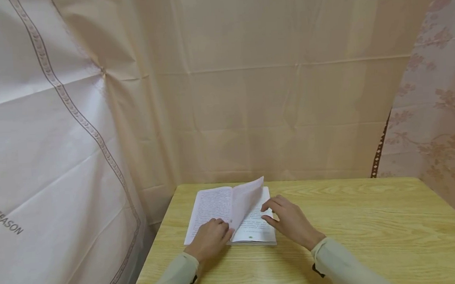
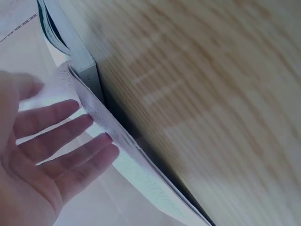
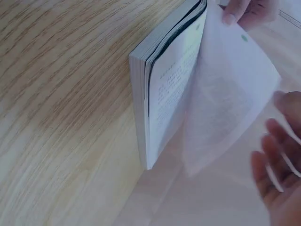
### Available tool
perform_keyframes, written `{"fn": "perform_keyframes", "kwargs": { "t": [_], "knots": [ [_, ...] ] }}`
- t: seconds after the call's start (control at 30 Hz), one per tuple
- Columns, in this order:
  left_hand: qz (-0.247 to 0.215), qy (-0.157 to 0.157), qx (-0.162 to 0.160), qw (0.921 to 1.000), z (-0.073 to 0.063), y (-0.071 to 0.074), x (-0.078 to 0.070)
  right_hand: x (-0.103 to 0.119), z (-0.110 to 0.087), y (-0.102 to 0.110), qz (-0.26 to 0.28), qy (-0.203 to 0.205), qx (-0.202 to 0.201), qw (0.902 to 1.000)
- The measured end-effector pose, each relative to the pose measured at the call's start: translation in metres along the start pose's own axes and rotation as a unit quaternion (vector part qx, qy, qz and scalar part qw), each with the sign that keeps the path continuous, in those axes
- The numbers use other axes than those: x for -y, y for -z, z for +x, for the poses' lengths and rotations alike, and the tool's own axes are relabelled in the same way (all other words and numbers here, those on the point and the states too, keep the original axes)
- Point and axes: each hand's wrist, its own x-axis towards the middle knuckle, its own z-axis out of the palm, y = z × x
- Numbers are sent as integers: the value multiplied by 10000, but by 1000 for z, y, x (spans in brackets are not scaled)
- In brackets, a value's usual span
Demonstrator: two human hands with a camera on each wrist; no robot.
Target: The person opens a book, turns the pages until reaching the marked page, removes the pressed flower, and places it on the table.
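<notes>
An opened book [image 1: 214, 205] lies on the wooden table [image 1: 355, 221], with printed text on both sides. One thin page [image 1: 247, 196] stands lifted near the middle, tilted over the right side. My left hand [image 1: 211, 237] rests on the lower part of the left side, thumb near the spine; in the left wrist view its fingers [image 2: 70, 146] lie fairly straight over the paper. Just right of the book is my right hand [image 1: 291, 220], thumb and fingers apart and loosely bent. In the right wrist view, its thumb is near the raised page's edge [image 3: 263, 70]; contact is hard to tell.
Behind the table hangs a beige cloth [image 1: 268, 114]. A pale cloth with a patterned band and lettering [image 1: 59, 168] hangs at the left, and a floral one [image 1: 438, 118] at the right. The book lies toward the table's left side.
</notes>
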Motion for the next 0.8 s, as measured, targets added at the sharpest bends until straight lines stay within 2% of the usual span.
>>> {"fn": "perform_keyframes", "kwargs": {
  "t": [0.1,0.2,0.27,0.33,0.5,0.67,0.8],
  "knots": [
    [41,126,-308,9994,-2,4,2,1,-4,0,-40,-441,709,9965],
    [211,274,-543,9979,-3,8,2,-1,-12,-4,-22,-779,1655,9831],
    [304,320,-609,9972,-3,9,1,-2,-17,-8,-1,-852,2110,9738],
    [342,341,-597,9970,-3,8,1,-4,-22,-12,15,-810,2378,9679],
    [317,322,-537,9975,-4,4,1,-6,-26,-17,-14,-581,2483,9669],
    [332,118,-538,9979,-4,1,3,-7,-26,-16,10,-359,2437,9692],
    [160,-15,-341,9993,-3,-1,4,-10,-26,-16,119,-235,2442,9694]
  ]
}}
